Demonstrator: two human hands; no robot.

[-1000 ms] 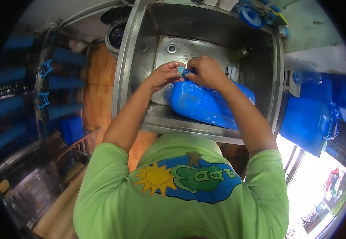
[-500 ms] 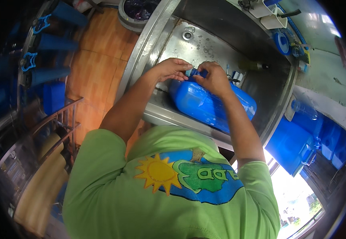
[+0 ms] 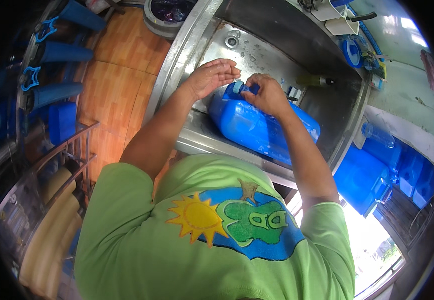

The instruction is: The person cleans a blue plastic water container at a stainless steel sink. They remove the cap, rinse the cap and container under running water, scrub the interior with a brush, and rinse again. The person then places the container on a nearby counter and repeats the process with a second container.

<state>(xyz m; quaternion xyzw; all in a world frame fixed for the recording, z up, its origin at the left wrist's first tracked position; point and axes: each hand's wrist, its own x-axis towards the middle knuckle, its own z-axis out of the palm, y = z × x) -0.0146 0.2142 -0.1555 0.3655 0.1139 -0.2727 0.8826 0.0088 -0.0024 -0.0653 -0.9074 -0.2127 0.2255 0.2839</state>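
Note:
A blue plastic water jug [image 3: 249, 125] lies on its side in the metal sink, close to the near rim. Thumb and fingers of my right hand [image 3: 266, 94] are closed on a small dark blue spout piece [image 3: 250, 90] at the jug's upper edge. A light blue cap [image 3: 238, 87] sits at the left end of that piece. My left hand [image 3: 213, 77] is just left of the cap, fingers stretched out and apart from it, holding nothing. The right fingers hide part of the spout piece.
The steel sink [image 3: 177, 65] surrounds the jug; its drain [image 3: 232, 41] is at the far left. A yellowish bottle [image 3: 314, 80] lies along the right wall. More blue jugs [image 3: 359, 172] stand at right. A metal rack [image 3: 89, 127] and a round tub [image 3: 149, 20] are left.
My left hand has come off the light blue cap, moving up and left with fingers straightening. The right hand stays on the spout piece; the jug has barely shifted.

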